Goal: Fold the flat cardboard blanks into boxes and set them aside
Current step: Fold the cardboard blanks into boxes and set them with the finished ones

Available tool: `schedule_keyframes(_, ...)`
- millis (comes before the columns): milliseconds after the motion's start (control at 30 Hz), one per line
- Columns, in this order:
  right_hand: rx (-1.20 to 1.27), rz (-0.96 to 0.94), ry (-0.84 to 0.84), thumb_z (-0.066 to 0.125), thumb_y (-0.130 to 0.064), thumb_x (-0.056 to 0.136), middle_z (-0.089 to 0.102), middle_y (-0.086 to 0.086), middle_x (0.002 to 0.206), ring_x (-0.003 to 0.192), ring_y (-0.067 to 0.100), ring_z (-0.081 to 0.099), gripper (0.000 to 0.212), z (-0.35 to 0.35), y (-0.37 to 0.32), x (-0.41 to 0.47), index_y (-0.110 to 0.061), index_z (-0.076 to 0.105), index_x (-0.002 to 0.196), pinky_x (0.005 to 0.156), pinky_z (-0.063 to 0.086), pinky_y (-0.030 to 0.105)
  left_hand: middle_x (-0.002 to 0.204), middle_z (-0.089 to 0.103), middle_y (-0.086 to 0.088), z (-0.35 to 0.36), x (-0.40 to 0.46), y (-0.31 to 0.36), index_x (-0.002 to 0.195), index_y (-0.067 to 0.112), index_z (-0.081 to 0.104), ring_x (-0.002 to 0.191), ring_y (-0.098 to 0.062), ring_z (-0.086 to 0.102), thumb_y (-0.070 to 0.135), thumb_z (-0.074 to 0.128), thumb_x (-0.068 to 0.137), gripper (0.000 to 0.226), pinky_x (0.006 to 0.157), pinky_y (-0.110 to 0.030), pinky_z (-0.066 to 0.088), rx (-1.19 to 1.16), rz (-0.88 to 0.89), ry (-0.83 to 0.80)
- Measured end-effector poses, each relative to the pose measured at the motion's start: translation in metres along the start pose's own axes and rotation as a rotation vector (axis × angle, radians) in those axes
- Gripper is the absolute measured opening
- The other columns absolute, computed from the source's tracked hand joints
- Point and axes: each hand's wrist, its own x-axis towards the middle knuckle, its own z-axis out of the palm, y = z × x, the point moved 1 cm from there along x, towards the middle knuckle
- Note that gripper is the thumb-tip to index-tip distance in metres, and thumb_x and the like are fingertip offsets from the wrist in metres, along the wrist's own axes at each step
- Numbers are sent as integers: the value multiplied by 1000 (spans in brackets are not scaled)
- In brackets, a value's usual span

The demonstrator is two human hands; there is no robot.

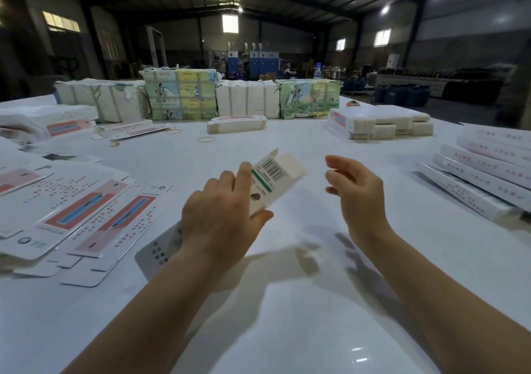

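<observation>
My left hand (pixel 221 215) grips a long white cardboard box (pixel 273 175) above the white table (pixel 287 316). The box tilts up to the right, its barcode side facing me and an end flap standing open at the top. Its lower end sticks out below my left wrist. To the right of the box my right hand (pixel 356 195) hovers apart from it, fingers relaxed and empty. Flat printed blanks (pixel 80 212) with red and blue stripes lie spread on the table at the left. Folded white boxes (pixel 488 172) are stacked at the right edge.
Wrapped bundles of blanks (pixel 179 94) line the far side of the table. A single folded box (pixel 237 123) and a stack of flat packs (pixel 382 123) lie before them. Rubber bands (pixel 206 139) are scattered mid-table. Warehouse floor and machines lie beyond.
</observation>
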Motion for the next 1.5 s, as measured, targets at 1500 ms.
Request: schedule_keyframes(1500,377,441,-254,70,-7,83,63,10,120,108,23,62,77,28,5,-28,-22,25,143,89,54,33,104,62,-18,19,-1,10,128,-2,50,85,-36,59,37,74,77,69,67,-44,50,-20,190,-18)
